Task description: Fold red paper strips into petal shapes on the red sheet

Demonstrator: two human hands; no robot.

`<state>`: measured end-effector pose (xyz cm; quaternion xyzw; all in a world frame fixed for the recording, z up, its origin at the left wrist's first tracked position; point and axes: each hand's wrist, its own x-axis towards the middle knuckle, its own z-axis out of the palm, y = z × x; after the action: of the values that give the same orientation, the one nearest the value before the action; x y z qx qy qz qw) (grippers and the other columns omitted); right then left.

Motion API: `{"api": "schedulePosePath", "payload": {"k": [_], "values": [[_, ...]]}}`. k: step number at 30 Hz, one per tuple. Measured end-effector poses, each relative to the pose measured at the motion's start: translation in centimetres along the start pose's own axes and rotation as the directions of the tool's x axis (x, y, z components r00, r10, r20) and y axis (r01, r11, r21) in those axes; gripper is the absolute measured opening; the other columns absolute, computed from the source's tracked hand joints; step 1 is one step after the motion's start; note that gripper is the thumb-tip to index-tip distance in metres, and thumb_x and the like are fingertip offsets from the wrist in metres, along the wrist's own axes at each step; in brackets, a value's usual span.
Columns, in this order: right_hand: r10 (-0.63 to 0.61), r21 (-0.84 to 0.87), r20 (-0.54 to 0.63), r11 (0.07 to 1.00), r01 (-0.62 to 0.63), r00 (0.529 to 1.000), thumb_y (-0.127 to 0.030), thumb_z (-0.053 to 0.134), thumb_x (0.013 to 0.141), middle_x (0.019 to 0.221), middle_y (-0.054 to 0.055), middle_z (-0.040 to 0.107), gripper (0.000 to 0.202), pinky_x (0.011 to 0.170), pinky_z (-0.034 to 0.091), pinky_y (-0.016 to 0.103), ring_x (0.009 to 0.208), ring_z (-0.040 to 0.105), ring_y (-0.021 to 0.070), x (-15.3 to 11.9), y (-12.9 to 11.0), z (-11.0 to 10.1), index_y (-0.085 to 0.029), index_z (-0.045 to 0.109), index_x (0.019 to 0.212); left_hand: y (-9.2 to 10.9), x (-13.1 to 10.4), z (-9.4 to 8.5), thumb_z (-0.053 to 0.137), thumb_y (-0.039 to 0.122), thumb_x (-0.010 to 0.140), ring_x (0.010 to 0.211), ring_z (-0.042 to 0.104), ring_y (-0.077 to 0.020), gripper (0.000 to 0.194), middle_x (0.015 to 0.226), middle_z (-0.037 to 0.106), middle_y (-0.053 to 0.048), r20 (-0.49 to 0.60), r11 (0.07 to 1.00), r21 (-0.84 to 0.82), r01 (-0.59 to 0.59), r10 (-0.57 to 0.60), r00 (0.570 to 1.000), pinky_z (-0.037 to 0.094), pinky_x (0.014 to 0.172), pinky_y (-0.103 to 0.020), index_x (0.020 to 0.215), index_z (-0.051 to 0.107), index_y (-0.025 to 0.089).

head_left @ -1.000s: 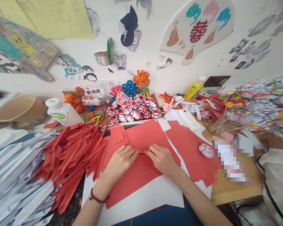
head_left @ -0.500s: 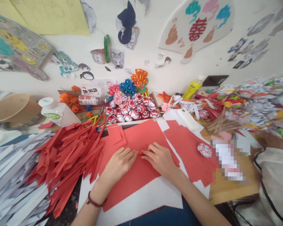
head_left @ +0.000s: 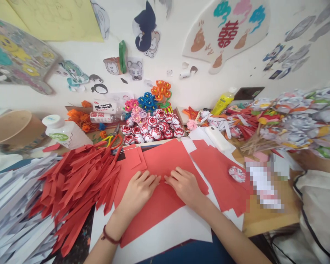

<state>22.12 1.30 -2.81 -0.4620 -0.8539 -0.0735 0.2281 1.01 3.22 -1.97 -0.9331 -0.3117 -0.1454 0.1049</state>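
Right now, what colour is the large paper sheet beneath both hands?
The large paper sheet is red, seen best in the head view.

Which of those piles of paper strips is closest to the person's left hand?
The red pile: it lies between the left hand and the white pile, which sits farther out to the left.
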Motion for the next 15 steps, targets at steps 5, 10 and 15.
{"api": "schedulePosePath", "payload": {"k": [5,10,15], "values": [[0.018,-0.034,0.007,0.999,-0.018,1.0,-0.013,0.056,0.095,0.066,0.001,0.058,0.024,0.059,0.028,0.031,0.07,0.048,0.0157,-0.1,-0.3,0.0,-0.017,0.065,0.072,0.2,-0.1,-0.2,0.057,0.015,0.092,0.081,0.053,-0.0206,0.023,0.085,0.069,-0.003,0.035,0.998,0.028,0.058,-0.059,0.998,0.03,0.068,-0.037,0.113,0.065,0.018],[0.063,-0.004,0.007,0.998,-0.063,0.998,-0.015,0.055,0.096,0.065,0.0,0.06,0.022,0.059,0.029,0.031,0.066,0.049,0.0144,-0.5,-0.6,-0.2,-0.018,0.069,0.079,0.4,-0.2,-0.7,0.056,0.017,0.093,0.087,0.057,-0.0231,0.028,0.091,0.073,-0.004,0.059,0.991,0.007,0.132,-0.132,0.989,0.031,0.073,-0.039,0.119,0.064,0.024],[0.112,-0.056,0.076,0.993,-0.108,0.991,-0.014,0.052,0.097,0.068,0.001,0.061,0.026,0.059,0.029,0.031,0.068,0.052,0.0147,-0.8,-1.3,-0.3,-0.019,0.069,0.077,0.3,0.1,-0.8,0.055,0.019,0.094,0.084,0.059,-0.0226,0.025,0.084,0.074,-0.004,0.046,0.988,-0.01,0.157,-0.156,0.987,0.032,0.079,-0.04,0.116,0.065,0.021]]}}
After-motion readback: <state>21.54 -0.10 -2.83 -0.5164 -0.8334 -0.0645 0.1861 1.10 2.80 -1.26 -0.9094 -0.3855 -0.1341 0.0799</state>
